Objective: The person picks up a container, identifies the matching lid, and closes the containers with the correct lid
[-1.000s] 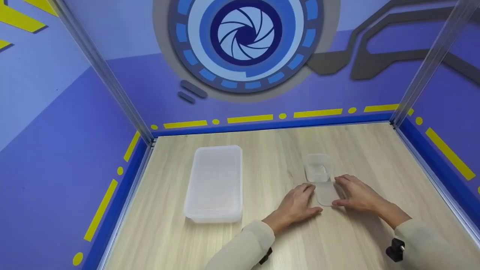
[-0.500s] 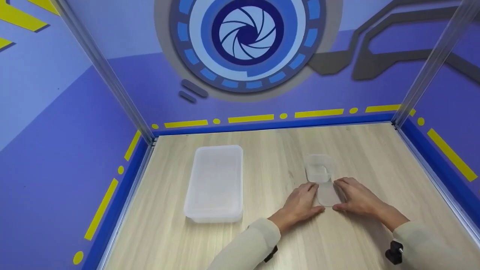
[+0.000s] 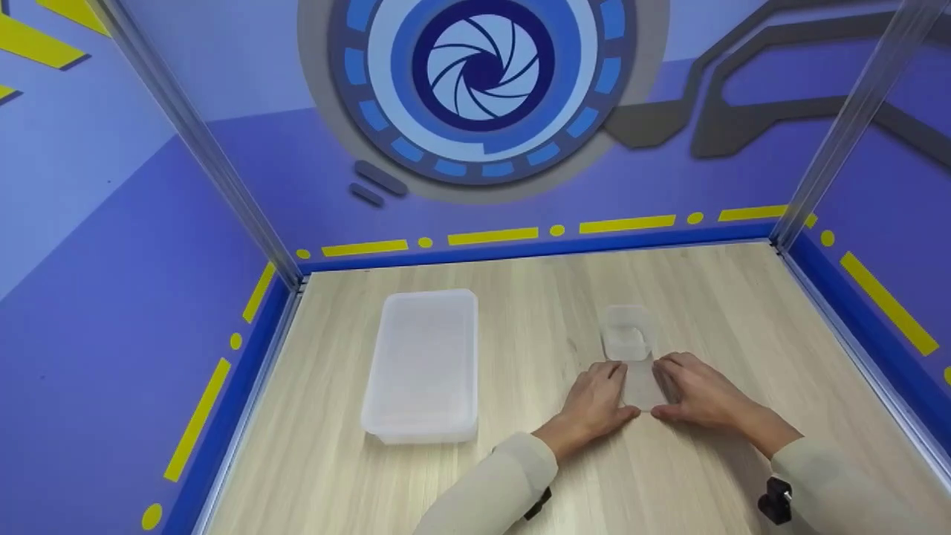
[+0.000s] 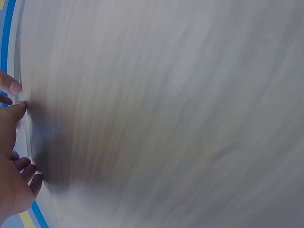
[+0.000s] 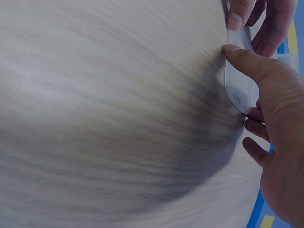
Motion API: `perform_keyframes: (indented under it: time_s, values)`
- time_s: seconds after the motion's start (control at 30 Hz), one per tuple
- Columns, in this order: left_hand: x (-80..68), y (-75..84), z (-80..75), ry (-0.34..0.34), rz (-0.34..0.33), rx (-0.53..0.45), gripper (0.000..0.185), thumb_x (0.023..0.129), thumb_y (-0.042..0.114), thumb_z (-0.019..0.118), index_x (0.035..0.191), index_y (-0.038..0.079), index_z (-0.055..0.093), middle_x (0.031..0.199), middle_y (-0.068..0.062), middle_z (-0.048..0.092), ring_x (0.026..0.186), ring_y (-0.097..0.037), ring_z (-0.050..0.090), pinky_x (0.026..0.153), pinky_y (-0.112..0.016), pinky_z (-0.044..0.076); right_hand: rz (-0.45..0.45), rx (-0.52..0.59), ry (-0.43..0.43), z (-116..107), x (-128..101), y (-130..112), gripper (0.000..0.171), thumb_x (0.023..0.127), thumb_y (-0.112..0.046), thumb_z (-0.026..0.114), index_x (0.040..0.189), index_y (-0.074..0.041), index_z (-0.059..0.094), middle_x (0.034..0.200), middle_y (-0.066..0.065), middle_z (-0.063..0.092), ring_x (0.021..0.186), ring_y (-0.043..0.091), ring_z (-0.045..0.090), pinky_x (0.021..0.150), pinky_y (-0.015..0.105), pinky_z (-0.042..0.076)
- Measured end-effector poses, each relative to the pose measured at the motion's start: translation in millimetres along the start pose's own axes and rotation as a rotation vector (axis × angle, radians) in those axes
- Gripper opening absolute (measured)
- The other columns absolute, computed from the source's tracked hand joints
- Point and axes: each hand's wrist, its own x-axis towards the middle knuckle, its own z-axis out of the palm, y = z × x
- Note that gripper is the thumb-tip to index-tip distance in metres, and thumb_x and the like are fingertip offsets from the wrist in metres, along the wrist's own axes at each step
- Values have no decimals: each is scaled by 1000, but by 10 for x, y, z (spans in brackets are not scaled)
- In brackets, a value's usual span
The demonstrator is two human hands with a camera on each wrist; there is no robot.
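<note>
A small clear plastic container stands on the table. Directly in front of it lies a flat clear plastic lid with rounded corners. My left hand holds the lid's left side, fingertips at the far corner and thumb at the near edge. On the opposite side, my right hand grips it the same way. Both thumbs nearly meet at the near edge. In the right wrist view the lid shows between the thumb and fingers. The left wrist view shows the hands only at its left margin.
A large white translucent box, with its lid on, sits to the left on the wooden table. Blue and purple printed panels with metal corner posts surround the table at the back and sides.
Both hands have drawn slightly closer together around the lid, the left to the right and the right to the left. The small container and the large box stay in place.
</note>
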Motion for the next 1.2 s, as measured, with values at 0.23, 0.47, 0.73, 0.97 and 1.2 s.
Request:
perform_keyframes:
  time_s: [0.23, 0.47, 0.73, 0.97, 1.2]
  values:
    - [-26, -9, -30, -32, -17, -25, 79, 96, 59, 72, 156, 12, 50, 155, 1, 52, 143, -12, 47, 116, -28, 41, -12, -18, -15, -4, 33, -57, 80, 78, -42, 93, 130, 11, 64, 129, 24, 63, 121, 42, 62, 100, 57, 53]
    - [-17, -46, -44, -24, -19, 23, 80, 93, 62, 74, 152, 13, 52, 148, 3, 55, 135, -11, 51, 112, -24, 42, -34, -19, -15, 4, 71, -103, 81, 78, -42, 93, 131, 12, 63, 129, 24, 64, 120, 42, 62, 99, 57, 53]
    - [-38, -123, -71, -31, 0, 52, 82, 90, 67, 73, 149, 13, 53, 142, 3, 57, 129, -12, 53, 107, -25, 46, -34, 7, -56, -14, 110, -161, 84, 79, -40, 93, 135, 14, 61, 131, 26, 63, 123, 44, 61, 101, 58, 52]
    - [-53, -210, -119, -29, 33, -8, 80, 89, 67, 74, 146, 14, 56, 135, 3, 59, 122, -12, 55, 104, -24, 47, 10, 92, -104, -62, 136, -224, 86, 80, -42, 92, 138, 12, 60, 132, 24, 63, 124, 44, 61, 100, 59, 52]
    - [-57, -318, -198, -63, 45, -179, 78, 90, 62, 77, 147, 13, 56, 134, 3, 59, 120, -9, 54, 101, -21, 47, 41, 185, -114, -133, 165, -261, 84, 82, -43, 91, 137, 12, 60, 129, 24, 66, 119, 42, 64, 96, 58, 54]
